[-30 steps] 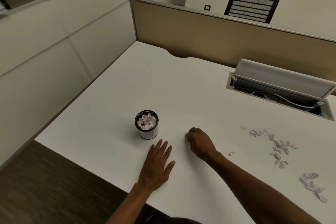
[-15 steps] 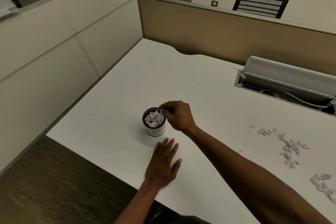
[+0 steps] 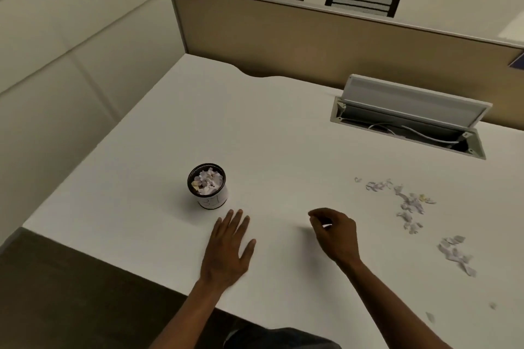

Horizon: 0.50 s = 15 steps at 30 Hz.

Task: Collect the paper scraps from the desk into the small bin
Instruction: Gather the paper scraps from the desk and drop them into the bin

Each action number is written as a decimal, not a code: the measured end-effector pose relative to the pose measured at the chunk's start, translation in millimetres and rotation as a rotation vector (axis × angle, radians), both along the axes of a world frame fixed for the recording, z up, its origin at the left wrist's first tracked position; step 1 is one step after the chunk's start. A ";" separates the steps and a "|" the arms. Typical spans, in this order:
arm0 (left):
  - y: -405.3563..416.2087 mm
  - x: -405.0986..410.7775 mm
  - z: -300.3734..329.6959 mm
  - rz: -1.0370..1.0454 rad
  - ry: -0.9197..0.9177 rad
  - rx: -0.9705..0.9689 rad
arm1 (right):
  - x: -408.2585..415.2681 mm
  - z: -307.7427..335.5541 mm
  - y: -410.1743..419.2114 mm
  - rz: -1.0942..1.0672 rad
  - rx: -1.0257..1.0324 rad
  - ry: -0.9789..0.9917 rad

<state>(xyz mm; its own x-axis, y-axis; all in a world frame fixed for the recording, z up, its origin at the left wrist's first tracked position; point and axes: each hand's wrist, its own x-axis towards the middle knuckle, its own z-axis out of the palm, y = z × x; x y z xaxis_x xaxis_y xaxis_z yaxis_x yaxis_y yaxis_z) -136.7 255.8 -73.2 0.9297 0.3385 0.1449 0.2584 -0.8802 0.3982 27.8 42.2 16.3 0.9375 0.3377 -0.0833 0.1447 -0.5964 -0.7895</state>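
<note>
While the left hand [image 3: 230, 246] rests flat and open on the white desk [image 3: 255, 127] just beside the scrap-filled small bin [image 3: 207, 186], the right hand [image 3: 334, 232] hovers loosely curled, empty, left of the scattered paper scraps [image 3: 408, 204].

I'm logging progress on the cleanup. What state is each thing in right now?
small bin: upright, filled with scraps near its rim.
paper scraps: many loose on the desk, right of both hands.
left hand: flat on the desk, fingers straight.
right hand: raised, fingers loosely curled; holds nothing that shows.
cable hatch: lid propped open, cables visible.
</note>
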 end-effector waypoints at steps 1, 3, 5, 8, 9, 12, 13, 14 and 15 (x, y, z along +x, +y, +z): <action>-3.3 2.5 1.8 0.026 0.006 0.010 | -0.2 -4.0 -25.1 -0.058 -0.028 -0.013; -14.3 13.8 7.0 0.070 0.028 0.008 | 0.0 -8.7 -75.4 -0.186 -0.077 -0.043; -30.9 31.2 12.1 0.058 0.008 -0.041 | 0.3 -9.7 -123.3 -0.319 -0.136 -0.080; -63.5 65.5 22.5 -0.046 -0.001 -0.127 | 1.2 -5.4 -187.4 -0.524 -0.272 -0.132; -75.8 77.4 26.3 -0.087 0.004 -0.150 | 0.4 -3.0 -206.5 -0.568 -0.340 -0.124; -111.5 110.9 35.2 -0.207 0.011 -0.180 | -8.8 -1.2 -247.9 -0.585 -0.519 0.008; -121.2 120.8 37.0 -0.239 0.017 -0.180 | -14.9 -3.0 -253.5 -0.561 -0.558 0.061; -130.0 130.2 38.4 -0.265 0.032 -0.182 | -21.8 -5.8 -255.2 -0.535 -0.582 0.101; -137.5 139.1 39.3 -0.283 0.056 -0.188 | -29.1 -9.3 -254.2 -0.515 -0.589 0.122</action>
<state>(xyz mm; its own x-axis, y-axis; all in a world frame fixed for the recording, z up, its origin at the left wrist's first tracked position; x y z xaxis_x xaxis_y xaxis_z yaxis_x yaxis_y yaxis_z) 2.4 118.3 -33.9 0.9954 0.0820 0.0503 0.0407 -0.8325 0.5526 -1.4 -212.1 7.0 0.9366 -0.2677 -0.2262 -0.3305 -0.8894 -0.3157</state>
